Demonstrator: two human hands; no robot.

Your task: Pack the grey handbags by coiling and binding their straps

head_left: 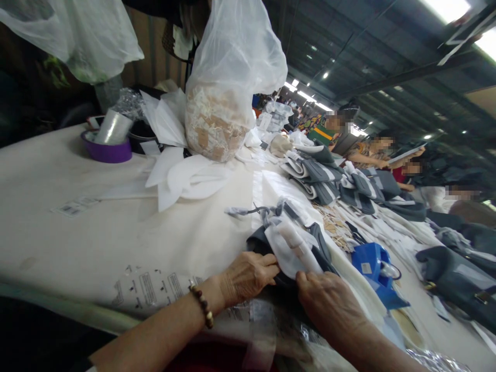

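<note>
My left hand (248, 276), with a bead bracelet on its wrist, presses its curled fingers against a dark grey garment (321, 248) on the cream table (77, 217). My right hand (329, 302) is closed on the lower edge of a white sheet of tissue paper (290, 245) that lies on that garment. Both hands are close together at the table's near edge.
A tall clear bag of tags (220, 108) stands at the back, beside white paper sheets (186, 175) and a purple tape roll (106, 150). Striped grey garments (325, 178) pile up on the right near a blue tool (374, 266). Several people sit further along.
</note>
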